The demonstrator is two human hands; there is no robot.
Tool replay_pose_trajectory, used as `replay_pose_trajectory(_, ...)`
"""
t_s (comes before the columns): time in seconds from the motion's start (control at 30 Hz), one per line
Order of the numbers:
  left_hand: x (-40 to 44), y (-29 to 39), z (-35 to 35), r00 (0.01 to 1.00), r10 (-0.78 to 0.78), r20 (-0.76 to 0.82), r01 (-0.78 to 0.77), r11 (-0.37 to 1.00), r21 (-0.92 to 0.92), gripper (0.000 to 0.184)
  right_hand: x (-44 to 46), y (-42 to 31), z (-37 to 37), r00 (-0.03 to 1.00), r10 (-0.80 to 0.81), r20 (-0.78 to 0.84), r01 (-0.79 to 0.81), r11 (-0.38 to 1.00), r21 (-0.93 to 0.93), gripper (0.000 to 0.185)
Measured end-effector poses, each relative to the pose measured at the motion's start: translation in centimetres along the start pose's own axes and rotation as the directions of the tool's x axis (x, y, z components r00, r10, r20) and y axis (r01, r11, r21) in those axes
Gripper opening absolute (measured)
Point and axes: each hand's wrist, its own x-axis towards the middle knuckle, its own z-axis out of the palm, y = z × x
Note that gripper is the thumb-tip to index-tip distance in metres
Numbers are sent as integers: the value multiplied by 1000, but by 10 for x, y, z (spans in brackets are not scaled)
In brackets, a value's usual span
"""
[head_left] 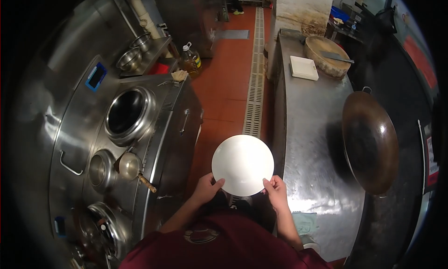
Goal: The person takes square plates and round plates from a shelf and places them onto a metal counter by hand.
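the left hand [205, 188] and right hand [276, 192] grip a round white plate [242, 164] near-rim left and right, likely for balance, between the wok range [173, 150] and steel counter [312, 124].

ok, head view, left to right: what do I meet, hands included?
Upper blue-framed panel → ladle → left hand → round white plate → right hand → square white dishes → large brown wok
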Motion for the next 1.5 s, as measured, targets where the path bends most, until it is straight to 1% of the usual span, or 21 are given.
replay_pose_trajectory(0.1, 24, 22, 3, 997, -3, 82, 4, 1000, -7, 25, 8, 2, -4, 997, -25, -72, 27, 999, 27, 29)
replay_pose_trajectory(0.13, 34, 27, 3, 994, -1, 112, 3, 1000, -17, 25, 9, 1, -5, 995, -20, -101, 23, 999, 31, 28)
replay_pose_trajectory(0.2, 76, -9, 1, 980, 56, 191, -65, 997, 44, 25, 15, -2, -5, 987, -21, -158, 27, 999, 35, 26)
replay_pose_trajectory(0.23, 92, -13, -1, 970, 84, 230, -103, 992, 74, 26, 19, -5, -4, 981, -32, -192, 36, 999, 21, 26)
replay_pose_trajectory(0.27, 107, -16, -3, 958, 117, 262, -130, 991, 34, 26, 22, -9, -2, 974, -44, -224, 47, 999, 7, 26)
replay_pose_trajectory(0.33, 127, 9, -3, 932, 188, 311, -181, 982, -53, 26, 35, -17, 8, 957, -81, -279, 77, 997, -25, 27)
replay_pose_trajectory(0.4, 145, 27, -9, 930, 207, 302, -199, 978, -59, 27, 47, -25, 20, 937, -112, -331, 99, 994, -55, 29)
replay_pose_trajectory(0.5, 177, 35, -26, 914, 224, 337, -233, 972, -16, 26, 66, -37, 39, 929, -105, -354, 73, 992, -103, 28)
replay_pose_trajectory(0.6, 201, 43, -51, 900, 210, 382, -242, 970, 37, 25, 86, -42, 64, 917, -107, -385, 86, 994, -73, 28)
replay_pose_trajectory(0.7, 220, 53, -76, 900, 221, 375, -258, 965, 50, 24, 104, -41, 86, 925, -130, -358, 105, 991, -86, 27)
replay_pose_trajectory(0.8, 233, 52, -94, 896, 235, 376, -269, 962, 38, 24, 116, -42, 107, 913, -167, -372, 100, 976, -192, 26)
replay_pose_trajectory(0.87, 242, 52, -105, 882, 245, 402, -278, 960, 23, 24, 124, -34, 112, 919, -128, -373, 80, 987, -143, 27)
replay_pose_trajectory(0.9, 248, 48, -109, 892, 193, 410, -232, 971, 49, 24, 126, -34, 116, 920, -111, -376, 69, 990, -122, 26)
replay_pose_trajectory(0.93, 250, 51, -111, 894, 178, 411, -220, 974, 59, 24, 129, -35, 118, 922, -99, -375, 65, 993, -103, 26)
replay_pose_trajectory(1.1, 269, 52, -104, 870, 200, 450, -237, 971, 25, 26, 139, -47, 117, 895, -98, -436, 25, 985, -170, 24)
replay_pose_trajectory(1.2, 280, 59, -92, 859, 176, 480, -208, 978, 14, 27, 145, -57, 113, 872, -102, -479, 8, 981, -194, 24)
replay_pose_trajectory(1.27, 290, 63, -84, 855, 162, 493, -215, 975, 53, 29, 152, -51, 104, 864, -104, -493, 9, 982, -191, 23)
replay_pose_trajectory(1.37, 307, 71, -72, 853, 173, 492, -241, 967, 79, 30, 166, -47, 92, 860, -41, -508, -14, 994, -105, 23)
replay_pose_trajectory(1.43, 319, 85, -62, 850, 182, 495, -257, 963, 87, 31, 179, -42, 79, 857, -48, -513, -27, 990, -139, 24)
replay_pose_trajectory(1.5, 336, 89, -50, 854, 149, 498, -242, 962, 127, 32, 195, -45, 66, 854, -51, -519, -27, 989, -143, 25)
